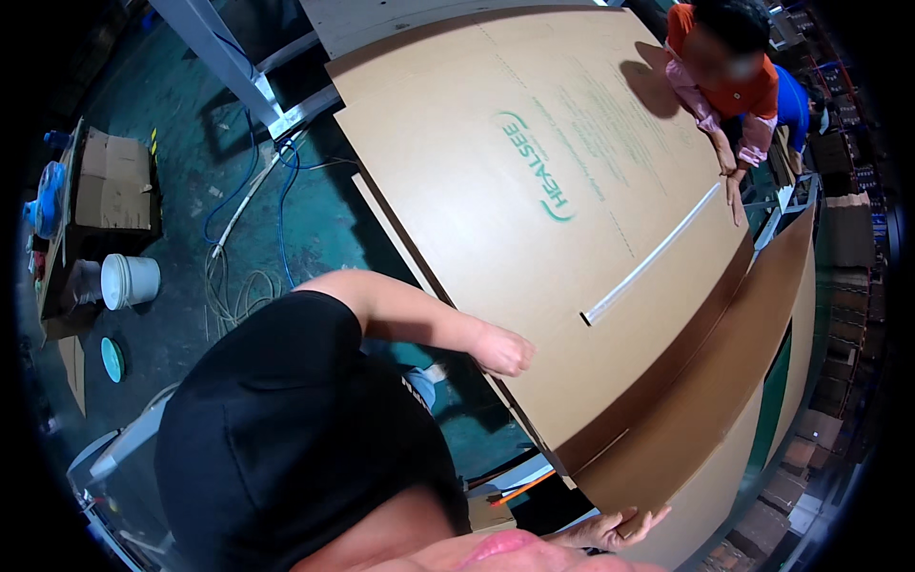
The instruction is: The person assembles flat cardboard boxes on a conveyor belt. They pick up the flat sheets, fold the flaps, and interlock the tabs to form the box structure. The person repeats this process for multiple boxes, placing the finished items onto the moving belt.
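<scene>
A large flat brown cardboard sheet point(448, 191) with green print lies in front of me. My left hand point(503, 351) rests on it close to its near left edge, fingers curled closed; whatever may be inside them is hidden. A long, thin, whitish strip point(653, 253) lies on the sheet to the right of that hand. Low in the view, my right hand point(624, 527) has its fingers apart and holds nothing visible. It is beside a long cardboard flap point(705, 400) standing at an angle along the sheet's right side; I cannot tell whether they touch.
At the far right a co-worker in orange point(734, 100) leans over the sheet, hands point(732, 186) on its edge. A metal leg point(224, 67), hoses point(278, 229), a white bucket point(131, 281) and a cardboard box point(114, 181) are at the left. Cardboard stacks point(848, 315) line the right.
</scene>
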Demonstrator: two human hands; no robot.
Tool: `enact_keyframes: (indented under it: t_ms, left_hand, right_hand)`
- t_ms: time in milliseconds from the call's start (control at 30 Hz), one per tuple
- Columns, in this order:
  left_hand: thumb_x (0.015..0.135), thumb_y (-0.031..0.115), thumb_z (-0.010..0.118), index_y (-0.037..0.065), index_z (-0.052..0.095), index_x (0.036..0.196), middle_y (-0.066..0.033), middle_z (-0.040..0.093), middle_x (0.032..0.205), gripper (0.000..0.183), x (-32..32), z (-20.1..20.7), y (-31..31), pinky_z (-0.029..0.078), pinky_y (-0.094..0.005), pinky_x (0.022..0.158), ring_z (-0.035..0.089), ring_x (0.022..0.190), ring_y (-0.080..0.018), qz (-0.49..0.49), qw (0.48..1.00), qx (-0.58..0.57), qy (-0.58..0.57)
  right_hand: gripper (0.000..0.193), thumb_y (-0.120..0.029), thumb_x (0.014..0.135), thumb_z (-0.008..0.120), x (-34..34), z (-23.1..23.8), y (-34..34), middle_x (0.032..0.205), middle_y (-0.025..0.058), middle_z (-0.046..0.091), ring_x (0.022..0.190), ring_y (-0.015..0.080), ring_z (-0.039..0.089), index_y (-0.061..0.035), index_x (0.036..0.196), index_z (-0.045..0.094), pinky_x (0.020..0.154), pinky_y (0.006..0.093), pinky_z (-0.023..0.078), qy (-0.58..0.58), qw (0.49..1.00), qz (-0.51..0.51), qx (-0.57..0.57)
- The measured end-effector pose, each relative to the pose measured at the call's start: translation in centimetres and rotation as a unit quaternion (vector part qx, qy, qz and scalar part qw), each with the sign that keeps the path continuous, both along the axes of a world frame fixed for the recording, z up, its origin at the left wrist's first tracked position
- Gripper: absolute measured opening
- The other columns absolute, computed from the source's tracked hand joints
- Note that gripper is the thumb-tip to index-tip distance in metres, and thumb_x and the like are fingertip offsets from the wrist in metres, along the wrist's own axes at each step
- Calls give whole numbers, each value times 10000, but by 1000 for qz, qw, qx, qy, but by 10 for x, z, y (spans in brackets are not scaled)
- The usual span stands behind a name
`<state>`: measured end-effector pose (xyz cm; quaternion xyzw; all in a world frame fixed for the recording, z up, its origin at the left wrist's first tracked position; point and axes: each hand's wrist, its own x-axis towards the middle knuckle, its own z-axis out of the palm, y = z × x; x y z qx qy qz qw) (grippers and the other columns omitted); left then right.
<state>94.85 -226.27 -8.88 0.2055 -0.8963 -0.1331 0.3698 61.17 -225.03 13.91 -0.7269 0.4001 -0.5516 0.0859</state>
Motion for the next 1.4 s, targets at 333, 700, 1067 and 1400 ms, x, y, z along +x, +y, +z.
enact_keyframes:
  t_ms: [333,700,1067,1400]
  left_hand:
    - [648,206,618,86,619,573,-59,605,695,142,0,-1,-12,448,-353,791,577,835,-238,14,999,-16,27]
    - [637,191,639,110,657,622,-13,629,739,84,-12,-14,1,419,-309,841,571,823,-188,121,992,38,12]
    - [668,167,581,56,661,648,-38,612,709,138,-9,-8,20,419,-294,801,554,785,-193,171,983,65,-11]
    - [700,140,554,18,620,669,-126,586,776,143,1,-7,20,474,-359,741,556,842,-287,40,936,305,171]
  right_hand:
    - [232,6,804,582,121,-122,16,1337,170,503,1225,378,471,-73,1020,556,991,439,409,283,958,46,-2]
    - [461,-137,843,662,141,-191,15,1322,208,501,1175,387,512,-22,1254,489,978,464,432,341,938,-43,33]
    - [495,-254,902,572,79,-248,0,1311,194,532,1198,375,518,-4,1321,486,1019,461,417,437,877,-198,-17]
    - [396,-38,872,546,102,-220,10,1276,219,542,1174,377,520,0,1266,530,1019,443,406,400,894,-192,62]
